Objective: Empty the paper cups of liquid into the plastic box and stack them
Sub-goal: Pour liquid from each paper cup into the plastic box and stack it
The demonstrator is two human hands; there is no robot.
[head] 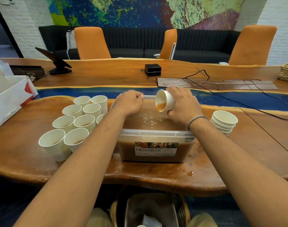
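The fingers [173, 92] of the right hand [184, 105] grasped a tipped paper cup [167, 99] over the plastic box [156, 133], brown liquid at its lip. The left hand [129, 104] gripped the box's far rim. Left of the box stood filled cups [85, 122]; right of it, stacked cups [224, 122], all on the desk [25, 153].

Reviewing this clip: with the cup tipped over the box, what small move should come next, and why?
Probably tip the white paper cup a little further with the right hand: brown liquid pools at its lip, above the clear plastic box that the left hand grips at the far rim. Once empty, it can join the stack of empty cups on the right.
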